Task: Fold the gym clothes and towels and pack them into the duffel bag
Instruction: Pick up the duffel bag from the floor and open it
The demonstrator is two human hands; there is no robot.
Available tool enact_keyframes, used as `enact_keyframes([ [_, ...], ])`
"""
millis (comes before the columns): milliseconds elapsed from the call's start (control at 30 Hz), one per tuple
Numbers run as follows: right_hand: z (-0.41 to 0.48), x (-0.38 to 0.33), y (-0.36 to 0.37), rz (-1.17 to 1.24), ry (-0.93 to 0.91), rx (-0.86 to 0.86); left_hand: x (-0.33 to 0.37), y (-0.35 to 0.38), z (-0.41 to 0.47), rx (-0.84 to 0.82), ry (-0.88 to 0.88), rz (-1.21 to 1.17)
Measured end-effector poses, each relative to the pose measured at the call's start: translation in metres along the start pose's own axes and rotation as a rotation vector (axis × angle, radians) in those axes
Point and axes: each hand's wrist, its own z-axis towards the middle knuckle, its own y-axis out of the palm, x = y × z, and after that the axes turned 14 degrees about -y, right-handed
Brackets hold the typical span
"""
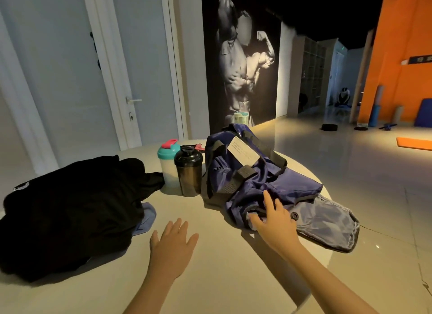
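A navy duffel bag with black straps lies slumped on the right half of the round table, its grey end flap hanging over the table's edge. My right hand rests on the bag's near end, fingers spread over the fabric, not clearly gripping it. My left hand is open, flat above the tabletop in the middle. A heap of black gym clothes lies unfolded at the left. A light blue towel peeks out from under the heap.
Two shaker bottles stand between the clothes and the bag: a teal-lidded one and a dark one. A pink item lies behind them. The table edge drops off at right to a tiled floor.
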Motion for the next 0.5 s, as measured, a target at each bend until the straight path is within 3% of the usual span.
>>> enact_keyframes([
  [233,0.028,-0.002,0.021,-0.115,-0.058,-0.185,-0.002,0.003,0.001,0.021,0.018,0.015],
  [500,0.072,-0.001,0.041,-0.144,-0.074,-0.258,-0.004,0.003,0.001,0.032,0.034,0.015],
])
